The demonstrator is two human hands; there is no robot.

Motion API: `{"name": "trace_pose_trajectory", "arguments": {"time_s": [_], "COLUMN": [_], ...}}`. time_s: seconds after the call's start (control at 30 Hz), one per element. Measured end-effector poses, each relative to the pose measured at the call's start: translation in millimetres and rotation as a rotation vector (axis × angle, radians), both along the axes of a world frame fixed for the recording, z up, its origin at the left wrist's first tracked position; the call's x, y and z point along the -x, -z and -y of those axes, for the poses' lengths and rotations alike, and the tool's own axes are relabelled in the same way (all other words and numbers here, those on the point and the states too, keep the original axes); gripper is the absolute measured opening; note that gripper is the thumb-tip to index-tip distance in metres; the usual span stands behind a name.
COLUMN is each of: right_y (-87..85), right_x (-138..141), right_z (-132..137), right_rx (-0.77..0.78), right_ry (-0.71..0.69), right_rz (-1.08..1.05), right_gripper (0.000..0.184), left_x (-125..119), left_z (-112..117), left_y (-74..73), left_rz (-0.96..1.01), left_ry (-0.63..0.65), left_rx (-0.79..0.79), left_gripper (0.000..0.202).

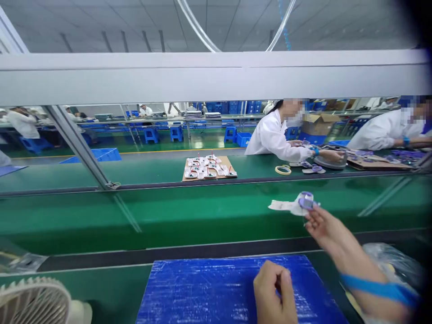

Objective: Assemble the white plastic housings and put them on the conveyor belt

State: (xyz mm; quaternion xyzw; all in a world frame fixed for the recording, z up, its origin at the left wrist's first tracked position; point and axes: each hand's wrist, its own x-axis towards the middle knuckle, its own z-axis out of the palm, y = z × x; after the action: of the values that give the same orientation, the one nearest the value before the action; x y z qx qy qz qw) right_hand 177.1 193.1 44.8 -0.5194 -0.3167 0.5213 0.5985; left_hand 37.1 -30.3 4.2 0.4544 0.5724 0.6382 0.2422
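Over the green conveyor belt (216, 207), my right hand (326, 229) pinches a small purple-and-white part (306, 200) between thumb and fingers. A white strip (281, 205) sticks out from its left side. The part's exact kind is unclear. A blue band (371, 288) circles my right wrist. Closer to me, my left hand (275, 292) is curled into a loose fist above the blue film-covered board (199, 292). Nothing shows between its fingers.
Across the belt, a cardboard sheet (232, 163) carries several white parts with red pieces. A yellow tape roll (282, 170) lies near a co-worker in white (268, 135); another person (378, 130) works farther right. A fan (33, 301) stands front left. A metal post (79, 148) rises beyond the belt.
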Motion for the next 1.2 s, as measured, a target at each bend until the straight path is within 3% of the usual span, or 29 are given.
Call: {"name": "trace_pose_trajectory", "arguments": {"time_s": [0.1, 0.17, 0.23, 0.33, 0.53, 0.67, 0.83, 0.97, 1.1, 1.2], "right_y": [21.2, 34.7, 44.2, 50.5, 53.3, 52.6, 50.1, 52.3, 52.7, 53.6], "right_x": [16.5, 29.2, 40.6, 52.1, 52.3, 52.8, 58.0, 50.2, 44.4, 46.2], "right_z": [82.1, 136.5, 178.1, 207.7, 206.6, 198.9, 187.9, 186.4, 188.5, 189.1], "right_rx": [0.118, 0.179, 0.173, 0.143, 0.086, 0.021, -0.092, -0.090, -0.103, -0.108], "right_ry": [-0.179, -0.340, -0.433, -0.497, -0.545, -0.460, -0.551, -0.645, -0.732, -0.746], "right_rz": [-0.159, -0.238, -0.252, -0.155, 0.075, 0.134, 0.211, 0.141, 0.015, -0.016], "right_gripper": [0.011, 0.024, 0.029, 0.033, 0.041, 0.042, 0.042, 0.042, 0.037, 0.026], "left_x": [4.7, 10.5, 18.0, 31.0, 48.7, 52.5, 55.6, 59.3, 64.8, 69.6], "left_z": [12.2, 17.7, 21.6, 26.8, 31.4, 26.0, 20.8, 18.4, 18.8, 19.7], "left_y": [-19.0, -30.0, -34.4, -23.8, 7.3, 7.2, 6.0, 4.0, 1.0, 0.6], "left_rz": [-0.270, -0.449, -0.575, -0.592, -0.379, -0.119, 0.200, 0.144, 0.031, 0.071], "left_ry": [0.114, 0.172, 0.175, 0.177, 0.124, 0.089, 0.158, 0.169, 0.203, 0.210], "left_rx": [-0.267, -0.317, -0.182, 0.048, 0.136, 0.210, 0.230, 0.154, 0.166, 0.205], "left_gripper": [0.020, 0.023, 0.031, 0.031, 0.022, 0.027, 0.036, 0.024, 0.033, 0.040]}}
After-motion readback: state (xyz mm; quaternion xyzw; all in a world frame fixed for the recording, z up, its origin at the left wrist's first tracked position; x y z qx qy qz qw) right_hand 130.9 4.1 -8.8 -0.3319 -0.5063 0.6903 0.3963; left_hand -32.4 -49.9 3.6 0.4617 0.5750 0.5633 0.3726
